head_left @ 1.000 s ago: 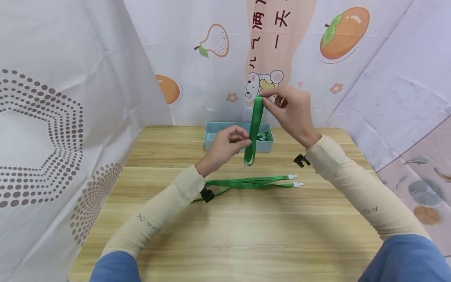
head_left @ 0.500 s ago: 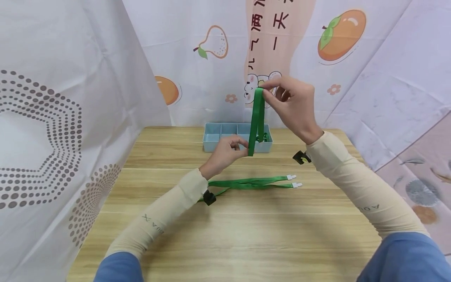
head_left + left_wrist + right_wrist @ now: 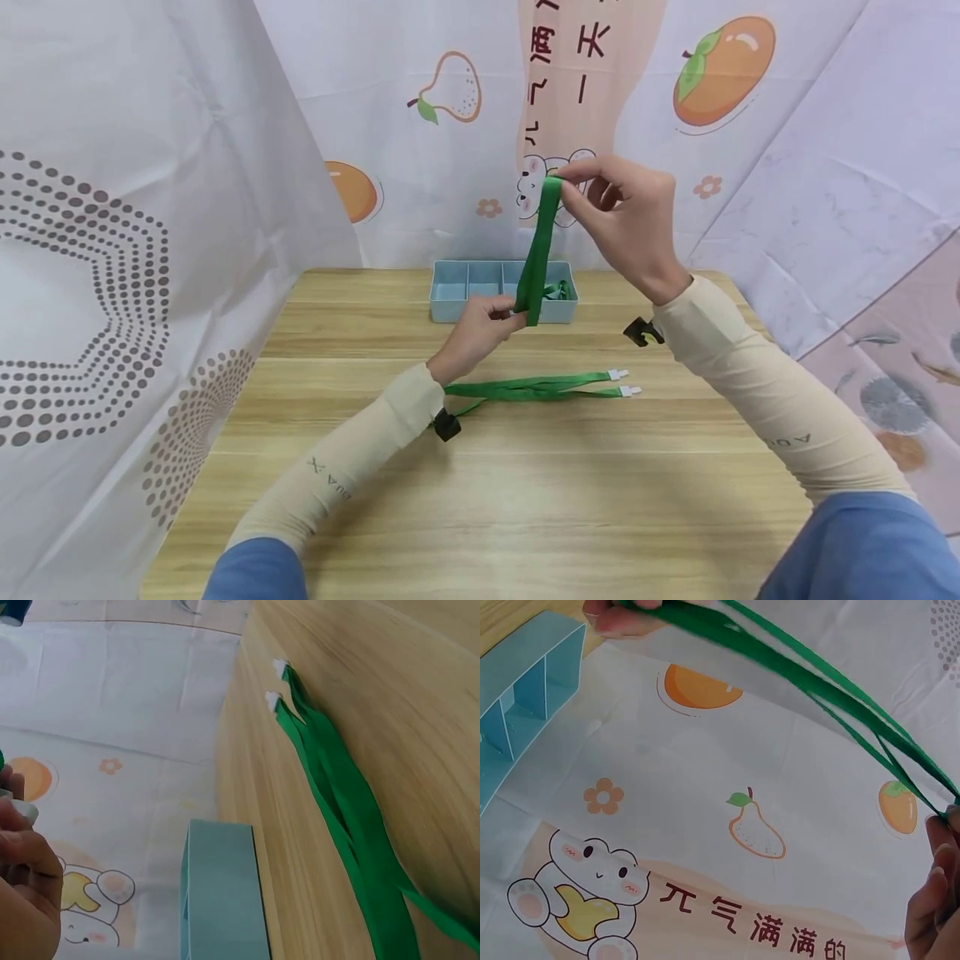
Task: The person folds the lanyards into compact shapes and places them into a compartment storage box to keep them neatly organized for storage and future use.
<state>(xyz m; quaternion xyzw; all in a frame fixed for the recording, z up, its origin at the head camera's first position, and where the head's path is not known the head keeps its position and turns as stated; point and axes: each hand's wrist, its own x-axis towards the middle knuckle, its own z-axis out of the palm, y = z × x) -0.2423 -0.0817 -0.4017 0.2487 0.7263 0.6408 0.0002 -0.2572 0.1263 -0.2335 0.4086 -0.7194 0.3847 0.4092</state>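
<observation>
My right hand pinches the top of a folded green lanyard between thumb and fingertips, high above the table. My left hand holds its lower end, in front of the blue box. Several strands run between both hands in the right wrist view, slightly bowed. A white clip shows at the left hand's fingertips in the left wrist view. On the table below lie more green lanyards, stretched sideways, with white clips at their right ends.
The box has compartments side by side; its right one holds a coiled green lanyard. Printed fabric hangs behind and at both sides of the wooden table. Black wrist mounts sit on both forearms.
My right hand has risen a little with the lanyard's top. My left hand has dropped slightly to its lower end, and the lanyard is now drawn straighter between the hands.
</observation>
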